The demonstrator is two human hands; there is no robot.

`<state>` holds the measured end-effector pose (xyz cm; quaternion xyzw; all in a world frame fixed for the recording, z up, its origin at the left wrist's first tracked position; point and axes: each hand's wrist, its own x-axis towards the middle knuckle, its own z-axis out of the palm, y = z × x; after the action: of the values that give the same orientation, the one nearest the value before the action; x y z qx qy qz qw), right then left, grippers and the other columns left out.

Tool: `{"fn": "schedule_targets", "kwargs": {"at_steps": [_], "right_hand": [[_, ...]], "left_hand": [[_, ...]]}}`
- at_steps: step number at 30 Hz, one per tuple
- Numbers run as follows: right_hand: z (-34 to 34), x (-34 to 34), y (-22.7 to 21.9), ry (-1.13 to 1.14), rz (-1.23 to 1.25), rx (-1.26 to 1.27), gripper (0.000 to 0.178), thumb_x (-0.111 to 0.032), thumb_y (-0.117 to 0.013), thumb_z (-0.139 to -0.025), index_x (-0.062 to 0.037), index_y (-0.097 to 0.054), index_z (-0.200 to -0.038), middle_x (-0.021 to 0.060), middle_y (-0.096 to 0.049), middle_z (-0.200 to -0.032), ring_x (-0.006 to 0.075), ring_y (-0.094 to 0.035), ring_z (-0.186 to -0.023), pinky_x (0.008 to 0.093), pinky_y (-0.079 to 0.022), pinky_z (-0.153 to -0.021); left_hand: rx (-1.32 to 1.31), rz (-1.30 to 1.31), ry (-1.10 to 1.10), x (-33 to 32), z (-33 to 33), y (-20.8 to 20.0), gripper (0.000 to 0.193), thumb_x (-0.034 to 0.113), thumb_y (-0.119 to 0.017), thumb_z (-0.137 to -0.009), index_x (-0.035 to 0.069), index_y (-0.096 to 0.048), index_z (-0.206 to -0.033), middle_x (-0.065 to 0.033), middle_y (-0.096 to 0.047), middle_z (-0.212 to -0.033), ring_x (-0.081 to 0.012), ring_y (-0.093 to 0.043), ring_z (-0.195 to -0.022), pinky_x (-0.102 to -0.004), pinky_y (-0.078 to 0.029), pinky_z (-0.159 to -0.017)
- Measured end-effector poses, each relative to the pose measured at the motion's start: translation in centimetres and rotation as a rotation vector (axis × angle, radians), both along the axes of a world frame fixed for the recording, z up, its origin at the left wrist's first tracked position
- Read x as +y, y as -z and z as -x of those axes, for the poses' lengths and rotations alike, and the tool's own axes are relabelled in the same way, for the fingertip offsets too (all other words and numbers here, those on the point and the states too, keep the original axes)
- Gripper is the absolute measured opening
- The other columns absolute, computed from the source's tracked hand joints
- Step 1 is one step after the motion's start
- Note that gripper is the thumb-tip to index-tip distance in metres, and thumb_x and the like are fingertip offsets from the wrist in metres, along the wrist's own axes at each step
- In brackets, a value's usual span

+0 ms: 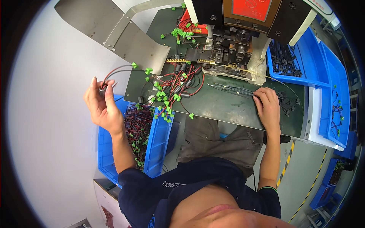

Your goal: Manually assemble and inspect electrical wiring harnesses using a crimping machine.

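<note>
My left hand (102, 104) is raised at the left, beside the table edge. Between its thumb and fingers is a wire harness (119, 68) with a dark cylindrical part, red and black wires and green connectors on its far ends. On the table, my right hand (268, 106) has its fingers closed on a bundle of black wires (235, 90), whose stripped tips point left toward the machine. The wires' black connector ends (288, 102) fan out to the right of that hand. Just right of my left hand, a pile of harnesses (171, 89) with green connectors covers the table's left part.
A crimping machine (232, 51) fed by a strip of terminals (176, 60) stands at the back. A blue bin (152, 146) full of harnesses sits below the left table edge. Blue trays (317, 72) holding black wires and harnesses stand at the right. A metal chute (142, 49) slopes down at left.
</note>
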<state>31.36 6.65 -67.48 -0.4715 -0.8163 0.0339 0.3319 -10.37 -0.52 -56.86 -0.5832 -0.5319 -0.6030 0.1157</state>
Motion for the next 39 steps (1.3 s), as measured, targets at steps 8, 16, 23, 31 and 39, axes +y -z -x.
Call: {"fn": "schedule_targets", "kwargs": {"at_steps": [8, 16, 23, 31, 39], "right_hand": [[-0.3, 0.1, 0.1, -0.003, 0.026, -0.004, 0.015, -0.008, -0.07, -0.082, -0.0026, -0.064, -0.095, 0.0076, -0.061, -0.101, 0.0274, -0.058, -0.101, 0.0387, -0.045, -0.087], [0.9, -1.3, -0.9, -0.134, 0.011, 0.357, 0.01, -0.004, -0.067, -0.085, 0.0001, -0.066, -0.093, 0.0114, -0.065, -0.103, 0.0294, -0.061, -0.1, 0.0392, -0.048, -0.086], [6.1, -8.1, -2.5, -0.519, 0.92, 0.797, 0.046, -0.018, -0.058, -0.096, 0.0001, -0.048, -0.137, 0.0061, -0.066, -0.094, 0.0139, -0.063, -0.087, 0.0259, -0.049, -0.077], [4.1, -9.7, 1.7, -0.299, 1.081, 1.206, 0.035, -0.022, -0.044, -0.105, 0.0028, -0.055, -0.128, 0.0037, -0.057, -0.073, 0.003, -0.031, -0.054, 0.0191, -0.027, -0.05], [4.2, -9.4, 2.4, -0.286, 0.982, 1.278, 0.039, -0.025, -0.043, -0.105, 0.0048, -0.053, -0.128, 0.0054, -0.059, -0.076, 0.0045, -0.035, -0.059, 0.0194, -0.031, -0.054]], "left_hand": [[0.508, -0.287, -0.077, -2.1, 1.3, -3.2, 0.03, -0.009, -0.062, -0.088, -0.006, -0.053, -0.116, -0.0185, -0.051, -0.118, -0.0363, -0.066, -0.101, -0.0408, -0.057, -0.089], [1.117, -0.106, 0.055, -4.7, -7.0, -2.0, 0.022, 0.013, -0.072, -0.085, 0.018, -0.064, -0.105, -0.0023, -0.072, -0.101, -0.0161, -0.056, -0.082, -0.0283, -0.04, -0.077], [0.975, -0.047, 0.642, 1.2, -13.3, 5.4, 0.026, 0.018, -0.065, -0.079, 0.009, -0.061, -0.103, -0.011, -0.069, -0.105, -0.0169, -0.057, -0.069, -0.0299, -0.042, -0.064], [0.699, -0.029, 0.591, 3.6, -10.5, 8.9, 0.045, 0.03, -0.086, -0.066, 0.009, -0.06, -0.096, -0.0104, -0.061, -0.108, -0.0287, -0.061, -0.099, -0.0441, -0.047, -0.087], [0.621, 0.166, 0.545, 1.1, -8.4, 9.2, 0.02, 0.006, -0.081, -0.069, 0.004, -0.063, -0.076, -0.0091, -0.065, -0.089, -0.0246, -0.061, -0.08, -0.0361, -0.046, -0.065]]}}
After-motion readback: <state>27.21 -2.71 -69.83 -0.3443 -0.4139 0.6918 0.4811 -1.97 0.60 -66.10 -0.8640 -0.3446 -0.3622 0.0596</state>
